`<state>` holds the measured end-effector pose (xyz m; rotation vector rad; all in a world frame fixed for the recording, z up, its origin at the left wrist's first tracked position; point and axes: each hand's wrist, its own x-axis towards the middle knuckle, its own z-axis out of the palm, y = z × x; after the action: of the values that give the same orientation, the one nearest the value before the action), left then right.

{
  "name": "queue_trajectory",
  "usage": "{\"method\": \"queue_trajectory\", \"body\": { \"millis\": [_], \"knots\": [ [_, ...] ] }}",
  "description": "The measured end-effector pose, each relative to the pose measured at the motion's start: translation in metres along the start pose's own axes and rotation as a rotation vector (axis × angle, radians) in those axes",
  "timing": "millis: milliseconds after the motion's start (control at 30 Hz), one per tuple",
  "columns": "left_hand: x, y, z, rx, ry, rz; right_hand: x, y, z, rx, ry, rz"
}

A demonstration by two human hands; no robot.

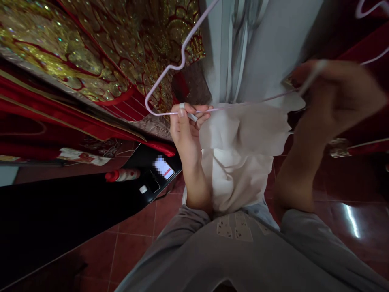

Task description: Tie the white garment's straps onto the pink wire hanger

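A pale pink wire clothes hanger [165,71] crosses in front of me. My left hand [185,125] pinches its bottom bar near the left corner, thumb against fingers. A narrow white strip loops over that hand's fingers. My right hand [340,91], smeared by motion, is closed around a narrow white strap [313,77] at the bar's right end. Below the bar hangs a cream, layered skirt-like garment [240,134] in loose folds, between my forearms. Where its top edge meets the straps is hard to make out.
Red and gold sequined garments [103,52] hang at the left. A black tabletop [75,219] carries a lit phone [165,168], a dark phone [151,181], a white earbud case [143,189] and a red-capped bottle [123,175]. Grey fabric [267,48] hangs ahead; another hanger [369,10] is at upper right.
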<state>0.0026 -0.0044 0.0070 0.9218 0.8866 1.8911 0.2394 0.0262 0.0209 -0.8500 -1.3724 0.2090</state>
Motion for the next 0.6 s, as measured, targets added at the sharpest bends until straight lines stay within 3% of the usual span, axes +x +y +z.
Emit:
{"method": "queue_trajectory", "body": {
  "millis": [67, 167, 333, 600],
  "knots": [
    [0.0, 0.001, 0.0, 0.045, 0.035, -0.03, 0.0, -0.003, 0.022, -0.075, -0.183, -0.09],
    [0.001, 0.0, -0.001, 0.029, 0.042, -0.041, -0.003, -0.002, 0.032, -0.157, -0.367, -0.091],
    [0.002, -0.004, -0.017, 0.017, 0.022, 0.071, -0.012, -0.001, 0.031, -0.159, -0.33, -0.049],
    [0.036, -0.001, -0.064, 0.251, 0.204, 0.429, -0.006, -0.002, 0.028, -0.247, -0.348, -0.056]
  ]
}}
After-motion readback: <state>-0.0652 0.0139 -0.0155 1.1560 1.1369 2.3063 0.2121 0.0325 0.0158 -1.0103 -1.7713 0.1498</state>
